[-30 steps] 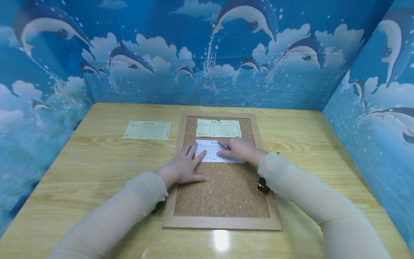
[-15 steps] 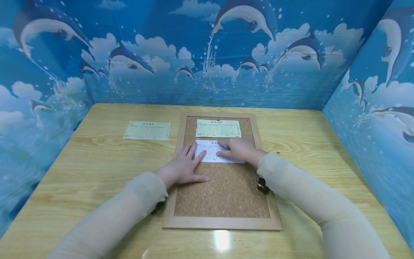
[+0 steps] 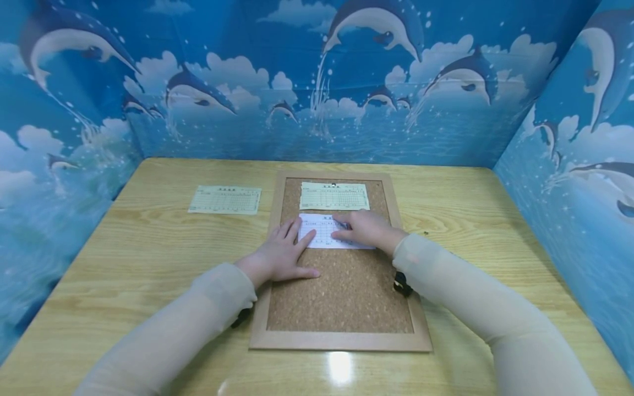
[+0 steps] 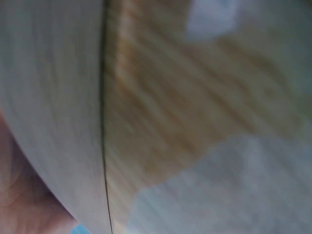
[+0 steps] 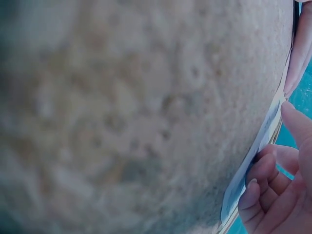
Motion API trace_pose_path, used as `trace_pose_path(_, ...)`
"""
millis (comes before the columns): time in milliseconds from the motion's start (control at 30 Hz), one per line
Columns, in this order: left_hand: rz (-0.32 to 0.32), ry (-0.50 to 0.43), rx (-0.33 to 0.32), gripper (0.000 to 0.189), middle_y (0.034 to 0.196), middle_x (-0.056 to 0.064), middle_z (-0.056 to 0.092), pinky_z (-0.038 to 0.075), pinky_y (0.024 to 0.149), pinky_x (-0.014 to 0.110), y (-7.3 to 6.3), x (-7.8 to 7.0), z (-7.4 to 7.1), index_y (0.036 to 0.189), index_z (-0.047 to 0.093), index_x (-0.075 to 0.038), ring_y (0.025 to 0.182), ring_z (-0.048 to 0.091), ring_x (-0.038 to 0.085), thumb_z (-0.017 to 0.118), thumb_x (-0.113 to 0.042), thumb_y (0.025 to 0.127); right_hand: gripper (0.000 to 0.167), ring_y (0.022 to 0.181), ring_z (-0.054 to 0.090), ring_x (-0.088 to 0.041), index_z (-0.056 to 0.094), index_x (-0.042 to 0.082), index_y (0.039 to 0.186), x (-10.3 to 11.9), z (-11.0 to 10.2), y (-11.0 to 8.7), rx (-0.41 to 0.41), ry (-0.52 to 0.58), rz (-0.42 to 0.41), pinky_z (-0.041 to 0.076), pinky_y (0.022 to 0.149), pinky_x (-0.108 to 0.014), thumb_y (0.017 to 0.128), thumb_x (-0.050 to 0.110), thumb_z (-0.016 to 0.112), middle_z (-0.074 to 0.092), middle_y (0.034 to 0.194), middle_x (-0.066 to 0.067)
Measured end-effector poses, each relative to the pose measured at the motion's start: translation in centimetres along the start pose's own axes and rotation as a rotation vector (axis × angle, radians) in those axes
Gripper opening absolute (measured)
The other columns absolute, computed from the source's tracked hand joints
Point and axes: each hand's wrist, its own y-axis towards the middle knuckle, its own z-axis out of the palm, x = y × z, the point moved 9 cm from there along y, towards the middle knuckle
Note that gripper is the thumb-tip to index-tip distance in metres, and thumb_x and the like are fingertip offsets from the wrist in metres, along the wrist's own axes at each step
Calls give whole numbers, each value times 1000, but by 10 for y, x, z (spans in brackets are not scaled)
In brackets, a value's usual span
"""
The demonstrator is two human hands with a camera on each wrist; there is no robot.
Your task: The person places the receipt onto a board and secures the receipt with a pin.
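A white printed form slip [image 3: 322,242] lies on the framed corkboard [image 3: 342,297], just below a pale green slip [image 3: 334,197]. My left hand [image 3: 281,256] spreads over the board's left side, its straight fingers resting at the slip's left end and the thumb on bare cork. My right hand [image 3: 369,228] covers the slip's right part, fingertips on its upper middle and the thumb lower down. In the right wrist view several fingers [image 5: 263,180] of that hand are curled close against the slip's edge. Whether anything small is under those fingertips is hidden.
Another pale green slip [image 3: 225,199] lies on the wooden table [image 3: 163,264], left of the board. A small dark pin-like item [image 3: 333,185] sits at the top of the board's green slip. Tiny dark bits [image 3: 426,234] lie right of the board. Dolphin-print curtains [image 3: 317,132] enclose the table.
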Motion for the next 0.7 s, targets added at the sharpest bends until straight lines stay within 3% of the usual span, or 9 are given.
trace_pose_path(500,6,-10,-12,99,153,20,-14,4,110,51,0,0,1,151,7,-20,139,-7,39,33,-81,77,61,113,55,-29,43,14,140,-1,2,1,27,-8,34,43,94,-43,90,49,54,51,134,-10)
trace_pose_path(633,1,-13,-12,100,153,19,-12,4,110,51,0,0,1,151,7,-21,139,-7,39,33,-82,77,60,115,54,-29,42,13,140,0,0,1,48,26,33,42,95,-43,92,46,54,49,135,-11)
trace_pose_path(700,-2,-14,-9,100,153,19,-11,4,110,51,1,0,1,151,7,-21,139,-7,39,33,-82,77,60,107,58,-28,40,12,142,-1,-1,0,50,59,30,45,91,-41,92,43,55,56,128,-14)
